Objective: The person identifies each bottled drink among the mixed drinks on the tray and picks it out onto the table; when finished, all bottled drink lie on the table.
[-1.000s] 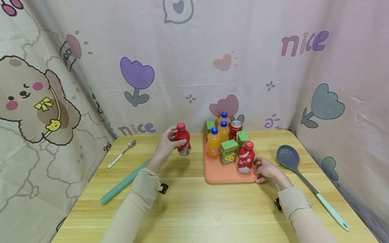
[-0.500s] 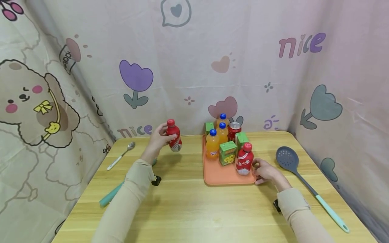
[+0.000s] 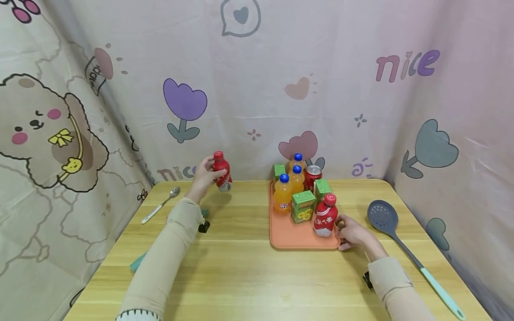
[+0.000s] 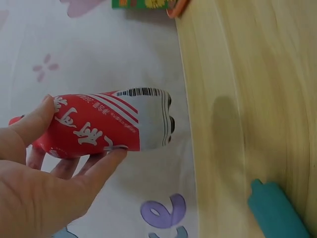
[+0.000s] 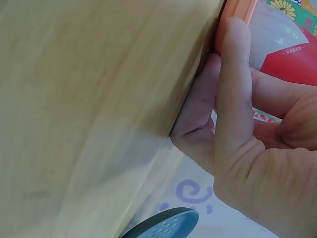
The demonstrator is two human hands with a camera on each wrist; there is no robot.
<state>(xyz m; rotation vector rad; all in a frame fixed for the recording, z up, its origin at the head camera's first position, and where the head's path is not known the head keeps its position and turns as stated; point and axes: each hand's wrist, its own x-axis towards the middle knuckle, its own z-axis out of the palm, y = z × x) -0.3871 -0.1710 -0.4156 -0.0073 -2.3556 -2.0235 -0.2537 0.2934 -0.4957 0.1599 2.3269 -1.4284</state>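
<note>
My left hand (image 3: 205, 176) grips a small red drink bottle (image 3: 221, 171) around its body, raised over the back of the table, with its shadow on the wood. The left wrist view shows the bottle's (image 4: 99, 124) white lettering, barcode and pale base. At the right, my right hand (image 3: 350, 231) holds the near right corner of an orange tray (image 3: 297, 240); in the right wrist view its fingers sit at the tray rim (image 5: 235, 12). A second red bottle (image 3: 326, 216) stands on the tray beside that hand.
On the tray stand several orange-drink bottles (image 3: 283, 196), green juice cartons (image 3: 303, 207) and a red can (image 3: 312, 178). A grey skimmer (image 3: 383, 217) with a mint handle lies at the right. At the left lie a spoon (image 3: 160, 207) and a teal stick-like object (image 3: 138, 262), partly behind the sleeve.
My left hand has carried the red bottle left and toward the back, away from the tray. The left forearm now covers more of the teal object. My right hand has stayed at the tray's corner.
</note>
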